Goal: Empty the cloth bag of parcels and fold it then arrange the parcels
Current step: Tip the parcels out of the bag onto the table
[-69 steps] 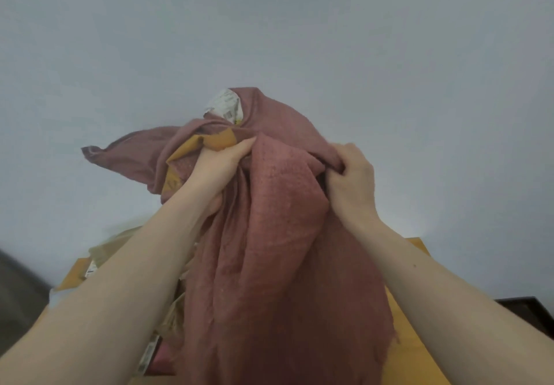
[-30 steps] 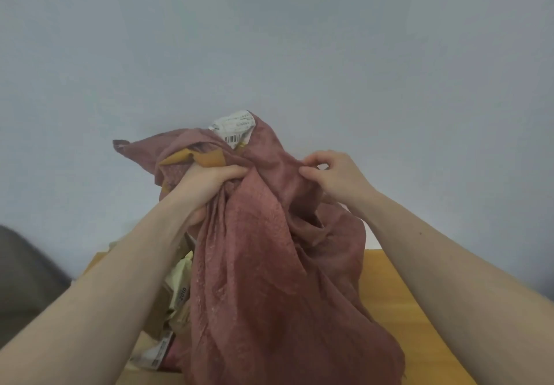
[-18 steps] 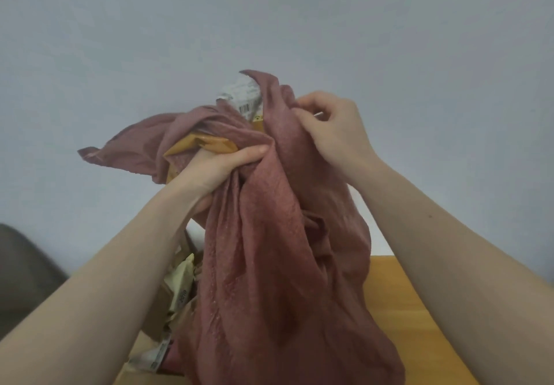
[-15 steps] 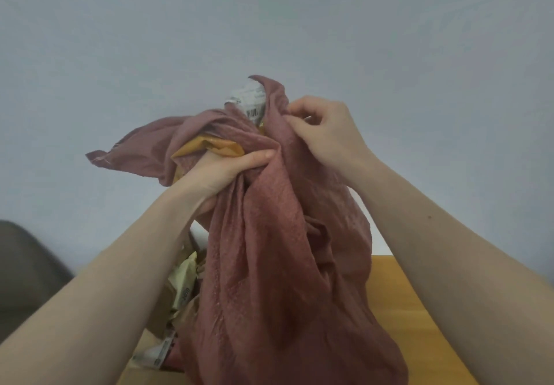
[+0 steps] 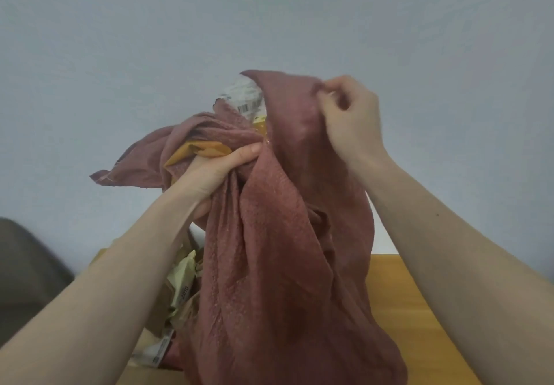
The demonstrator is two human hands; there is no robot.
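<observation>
The right hand (image 5: 349, 117) pinches the top edge of the bag (image 5: 278, 249) between thumb and curled fingers and holds it up high. The left hand (image 5: 215, 168) grips a bunch of the cloth lower down, with its fingers curled tight round the folds and a yellow parcel (image 5: 198, 152) right by them. The bag hangs from both hands and its bottom trails down to the bench (image 5: 419, 309). Two parcels are in the bag near the top: the yellow one, and a white one with a label (image 5: 247, 98) that pokes out by the top edge. More parcels (image 5: 180, 288) lie in a heap on the bench, just behind the hanging cloth. The two parcels look stuck in the folds, so a hard shake could make them fly out and fall off the bench. The left hand may be squeezing the yellow parcel through the cloth, and that would keep it from dropping. The pinch up top is small, so the cloth could slip free.
</observation>
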